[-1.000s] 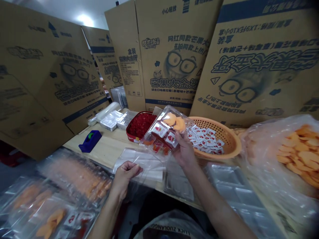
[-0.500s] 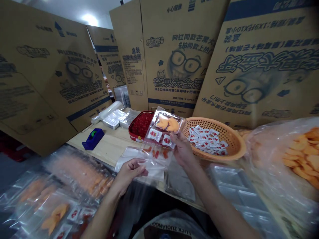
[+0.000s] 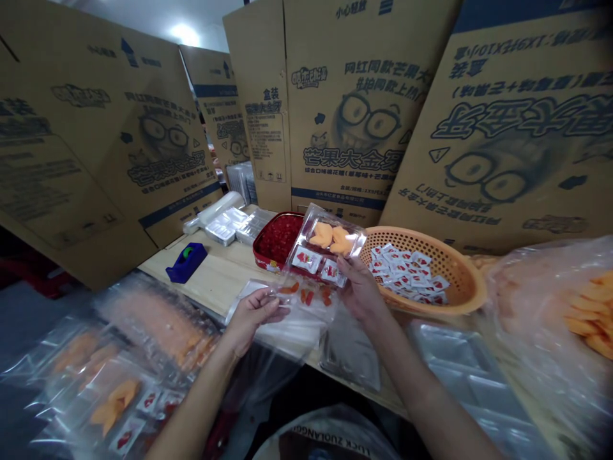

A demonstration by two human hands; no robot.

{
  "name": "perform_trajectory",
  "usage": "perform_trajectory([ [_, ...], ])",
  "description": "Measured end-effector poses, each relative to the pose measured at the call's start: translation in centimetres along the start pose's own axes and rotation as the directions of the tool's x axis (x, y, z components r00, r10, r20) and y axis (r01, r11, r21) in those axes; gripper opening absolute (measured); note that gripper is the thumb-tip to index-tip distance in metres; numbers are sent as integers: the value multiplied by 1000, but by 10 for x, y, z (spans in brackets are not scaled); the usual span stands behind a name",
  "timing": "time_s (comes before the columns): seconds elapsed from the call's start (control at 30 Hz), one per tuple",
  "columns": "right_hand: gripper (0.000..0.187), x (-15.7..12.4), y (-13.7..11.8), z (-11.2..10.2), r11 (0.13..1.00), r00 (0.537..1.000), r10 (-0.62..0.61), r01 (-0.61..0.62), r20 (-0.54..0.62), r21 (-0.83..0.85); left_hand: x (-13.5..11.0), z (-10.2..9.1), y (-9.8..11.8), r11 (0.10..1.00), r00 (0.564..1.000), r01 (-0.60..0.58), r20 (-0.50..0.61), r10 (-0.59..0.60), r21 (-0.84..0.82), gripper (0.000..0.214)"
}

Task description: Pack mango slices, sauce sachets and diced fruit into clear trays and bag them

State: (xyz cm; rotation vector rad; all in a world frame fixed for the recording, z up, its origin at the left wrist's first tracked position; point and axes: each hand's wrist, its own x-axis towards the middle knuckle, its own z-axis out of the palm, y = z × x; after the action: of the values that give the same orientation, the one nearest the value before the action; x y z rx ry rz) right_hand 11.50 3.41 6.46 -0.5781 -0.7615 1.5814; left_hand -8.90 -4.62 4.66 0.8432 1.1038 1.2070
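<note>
My right hand (image 3: 361, 291) grips the right edge of a clear plastic tray (image 3: 357, 241), held tilted above the table. Two orange fish-tail-shaped candies (image 3: 331, 238) lie in its upper compartment, with two white-and-red sachets (image 3: 306, 259) below them. Several red-orange gummy pieces (image 3: 306, 296) show at the lower end. Thin clear film, apparently a bag (image 3: 282, 326), hangs about that lower end. With thumb and fingers closed, my left hand (image 3: 258, 313) pinches this film at the lower left. How far the film covers the tray, I cannot tell.
Behind the tray stand a red tub (image 3: 280, 239) of red pieces and an orange basket (image 3: 460, 287) of sachets. A blue tape dispenser (image 3: 188, 262) sits left. Filled clear packs (image 3: 158, 326) lie lower left; empty trays (image 3: 472, 370) and bagged orange candy (image 3: 591, 319) lie right. Cardboard boxes (image 3: 354, 115) wall the back.
The whole view has shifted slightly, moving the scene rightward. My left hand sits a little higher, near the tray's lower end, still pinching the film. My right hand keeps its grip on the tray.
</note>
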Motion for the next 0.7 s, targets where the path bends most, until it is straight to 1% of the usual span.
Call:
perform_trajectory([
  [0.1, 27, 0, 4, 0, 1000, 1000, 10, -10, -13, -9, 0, 0, 1, 999, 999, -22, 33, 21, 25, 45],
  [0.2, 26, -1, 8, 5, 1000, 1000, 6, -6, -26, -7, 1, 5, 4, 999, 999, -11, 49, 9, 31, 41],
  [0.27, 24, -2, 10, 8, 1000, 999, 8, -8, -41, -17, 1, 8, 6, 999, 997, 44, 57, -44, -5, 36],
  [0.37, 26, -3, 12, 9, 996, 995, 75, -78, -58, -48, 2, 10, 7, 983, 985, 160, 75, -153, -90, 31],
  [0.4, 27, -4, 12, 8, 993, 994, 98, -101, -55, -55, 3, 10, 8, 976, 982, 181, 71, -173, -118, 30],
  [0.47, 28, -5, 11, 7, 990, 992, 121, -123, -39, -63, 4, 9, 8, 971, 985, 171, 37, -168, -166, 29],
  [0.57, 31, -8, 11, 8, 985, 988, 152, -154, -30, -73, 7, 8, 8, 975, 993, 106, -30, -113, -193, 27],
  [0.63, 33, -11, 12, 10, 978, 980, 196, -198, -26, -61, 7, 8, 6, 978, 995, 96, -10, -100, -183, 28],
  [0.7, 34, -14, 13, 12, 967, 968, 252, -252, -13, -41, 7, 7, 5, 980, 994, 109, 47, -103, -167, 30],
])
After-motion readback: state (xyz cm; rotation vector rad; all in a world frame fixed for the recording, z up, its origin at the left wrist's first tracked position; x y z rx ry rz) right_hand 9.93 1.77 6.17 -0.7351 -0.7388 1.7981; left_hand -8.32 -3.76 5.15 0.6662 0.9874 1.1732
